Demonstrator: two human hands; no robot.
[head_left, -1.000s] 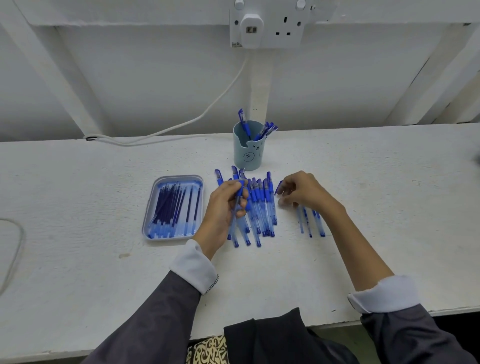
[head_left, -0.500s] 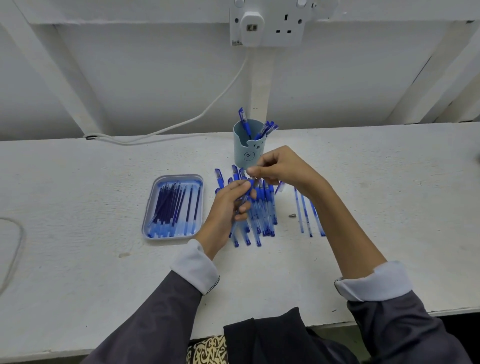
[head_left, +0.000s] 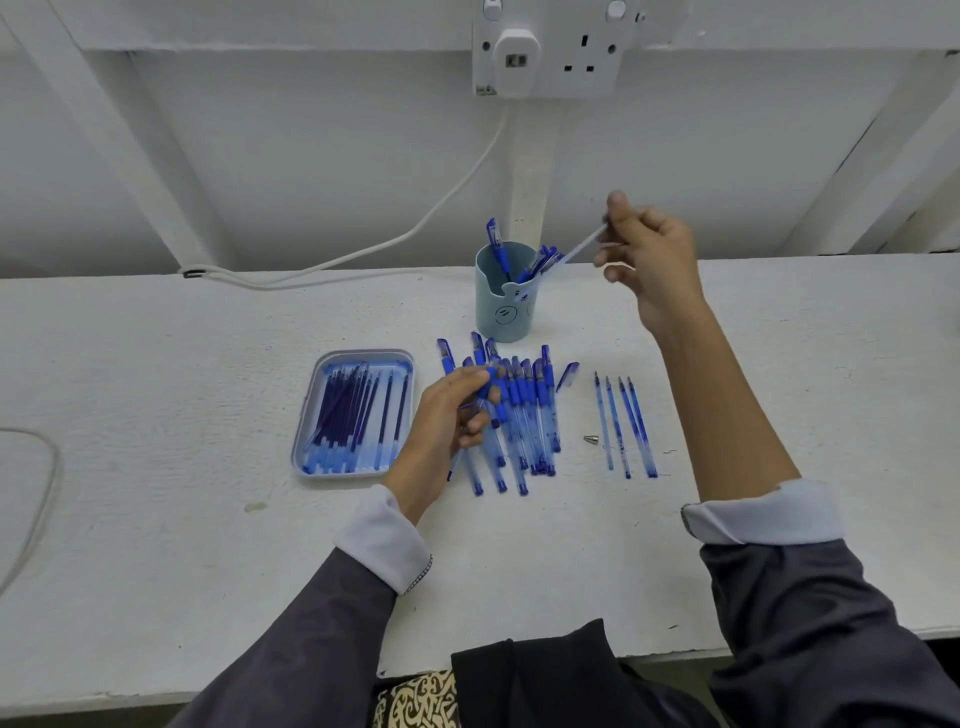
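Observation:
My left hand grips a blue pen barrel over a row of blue pens lying on the white table. My right hand is raised above the table and pinches a thin pale refill that slants down toward the pale blue pen cup. The cup holds several blue pens. Several refills lie in a row right of the pens, with a small metal tip and a loose blue cap beside them.
A grey tray with several dark blue refills sits left of the pens. A white cable runs from the wall socket along the table's back. Another cable loops at the far left.
My right hand has risen from the pens up and to the right, drawing the thin refill out of the barrel in my left hand. My left hand has stayed over the pens.

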